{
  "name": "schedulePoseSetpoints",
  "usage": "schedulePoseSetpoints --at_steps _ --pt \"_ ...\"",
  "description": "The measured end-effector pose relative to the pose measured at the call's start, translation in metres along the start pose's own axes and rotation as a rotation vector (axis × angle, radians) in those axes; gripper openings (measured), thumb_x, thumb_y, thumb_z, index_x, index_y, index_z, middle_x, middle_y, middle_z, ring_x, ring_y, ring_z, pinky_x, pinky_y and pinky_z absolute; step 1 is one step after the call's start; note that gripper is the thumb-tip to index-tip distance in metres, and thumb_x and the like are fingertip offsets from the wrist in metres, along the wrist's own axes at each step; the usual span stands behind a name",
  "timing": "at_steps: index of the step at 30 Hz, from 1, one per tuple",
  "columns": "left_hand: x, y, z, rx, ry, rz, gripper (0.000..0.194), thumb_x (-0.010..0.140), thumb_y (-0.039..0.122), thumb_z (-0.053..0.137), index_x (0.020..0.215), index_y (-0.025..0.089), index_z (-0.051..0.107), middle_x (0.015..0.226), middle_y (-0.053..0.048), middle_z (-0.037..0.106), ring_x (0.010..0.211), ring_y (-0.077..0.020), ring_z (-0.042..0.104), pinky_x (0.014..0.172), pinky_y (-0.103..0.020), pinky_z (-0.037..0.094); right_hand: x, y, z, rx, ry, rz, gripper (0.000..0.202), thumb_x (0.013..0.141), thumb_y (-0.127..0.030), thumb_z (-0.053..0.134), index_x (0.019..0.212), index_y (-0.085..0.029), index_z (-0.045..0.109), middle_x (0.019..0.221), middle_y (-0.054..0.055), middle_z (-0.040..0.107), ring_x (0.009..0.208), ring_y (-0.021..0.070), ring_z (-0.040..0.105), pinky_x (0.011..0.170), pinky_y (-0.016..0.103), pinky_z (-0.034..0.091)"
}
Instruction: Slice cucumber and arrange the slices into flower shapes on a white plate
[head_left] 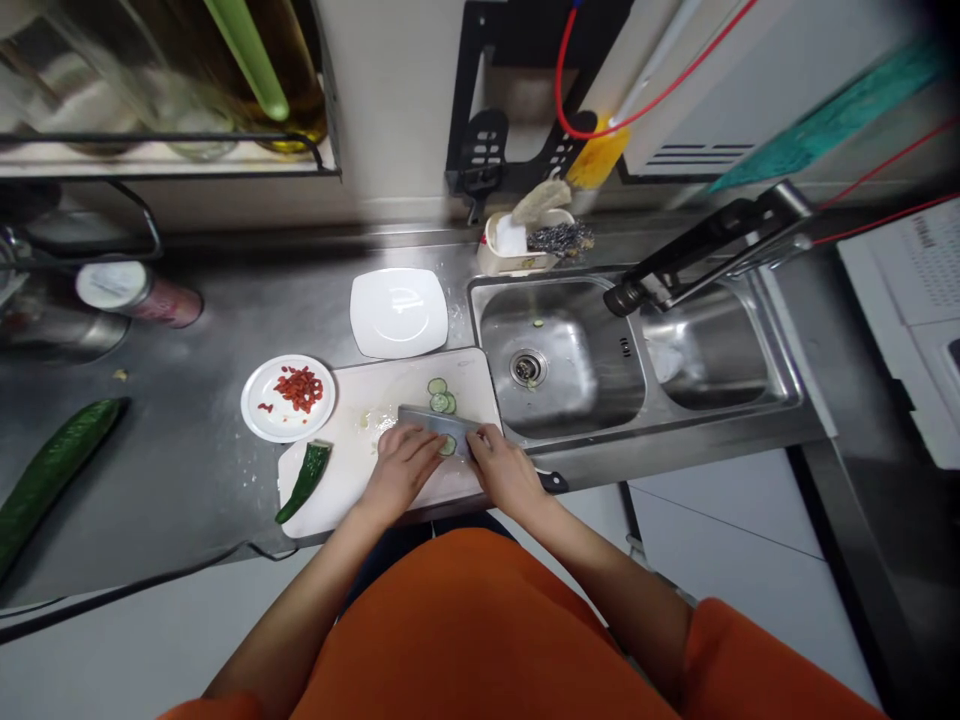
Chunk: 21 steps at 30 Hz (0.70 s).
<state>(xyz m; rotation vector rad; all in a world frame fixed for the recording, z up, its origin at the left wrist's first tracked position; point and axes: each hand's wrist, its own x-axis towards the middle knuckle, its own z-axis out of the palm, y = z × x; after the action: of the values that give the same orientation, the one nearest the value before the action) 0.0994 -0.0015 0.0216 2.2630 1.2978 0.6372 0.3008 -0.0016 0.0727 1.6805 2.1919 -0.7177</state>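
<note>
The fingers of the right hand (pixel 501 465) are clamped on the blade of a knife (pixel 429 414). The left hand (pixel 409 462) is laid against the same blade, its fingers held together; whether anything is pinched there cannot be told. A cucumber slice (pixel 448 446) is seen between the hands, and overlapping slices (pixel 439 402) are spread just beyond the blade on the cutting board (pixel 345 475). A cut cucumber piece (pixel 304 484) is placed at the board's left side. Farther off, a plate (pixel 250 402) of red berries (pixel 301 388) and a white square dish (pixel 399 312) are set on the counter (pixel 225 300).
</note>
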Motion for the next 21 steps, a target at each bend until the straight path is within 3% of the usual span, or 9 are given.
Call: schedulePoseSetpoints --at_steps 4,8,11,14,17,21 --pt "0.015 -0.002 0.005 -0.099 -0.002 -0.099 0.021 0.088 0.034 0.052 0.093 0.024 0.07 0.09 -0.004 0.07 0.095 -0.0191 0.057 0.09 -0.037 0.039 -0.006 0.002 0.0 -0.008 -0.014 -0.014 0.03 0.093 -0.017 0.037 0.12 -0.018 0.05 0.117 0.013 0.05 0.088 0.0183 0.057 0.075 0.028 0.043" --pt "0.038 -0.016 0.004 -0.202 -0.011 -0.382 0.023 0.087 0.035 0.052 0.084 0.022 0.07 0.083 -0.003 0.07 0.08 -0.0161 0.061 0.077 -0.029 0.044 -0.015 0.007 0.0 0.023 -0.048 0.006 0.03 0.092 -0.017 0.039 0.118 -0.018 0.051 0.115 0.012 0.05 0.086 0.0176 0.057 0.074 0.027 0.041" --pt "0.061 -0.024 0.006 -0.223 -0.148 -0.564 0.022 0.083 0.036 0.053 0.083 0.022 0.07 0.074 0.0 0.069 0.069 -0.0152 0.061 0.067 -0.026 0.044 -0.023 0.011 0.0 0.06 -0.083 0.054 0.03 0.092 -0.019 0.04 0.119 -0.02 0.051 0.115 0.012 0.051 0.085 0.0168 0.057 0.073 0.026 0.041" --pt "0.077 -0.026 0.01 -0.204 -0.219 -0.649 0.021 0.079 0.035 0.056 0.088 0.023 0.07 0.072 0.001 0.069 0.067 -0.0152 0.06 0.066 -0.025 0.043 -0.033 0.016 0.002 0.102 -0.098 0.077 0.031 0.092 -0.022 0.04 0.121 -0.02 0.052 0.116 0.011 0.051 0.082 0.0163 0.057 0.072 0.026 0.04" --pt "0.08 -0.025 0.008 -0.189 -0.196 -0.691 0.022 0.078 0.034 0.054 0.09 0.024 0.07 0.073 0.001 0.069 0.07 -0.0152 0.061 0.069 -0.025 0.043 -0.04 0.021 0.005 0.177 -0.101 0.069 0.032 0.092 -0.024 0.041 0.12 -0.021 0.054 0.115 0.01 0.052 0.082 0.0158 0.058 0.071 0.026 0.039" --pt "0.064 -0.031 -0.008 -0.195 -0.046 -0.828 0.027 0.078 0.036 0.053 0.094 0.025 0.071 0.075 0.002 0.069 0.072 -0.0145 0.061 0.073 -0.025 0.045 -0.038 0.018 0.01 0.294 -0.142 0.039 0.029 0.092 -0.023 0.04 0.112 -0.021 0.061 0.103 0.008 0.057 0.088 0.0157 0.057 0.076 0.024 0.037"
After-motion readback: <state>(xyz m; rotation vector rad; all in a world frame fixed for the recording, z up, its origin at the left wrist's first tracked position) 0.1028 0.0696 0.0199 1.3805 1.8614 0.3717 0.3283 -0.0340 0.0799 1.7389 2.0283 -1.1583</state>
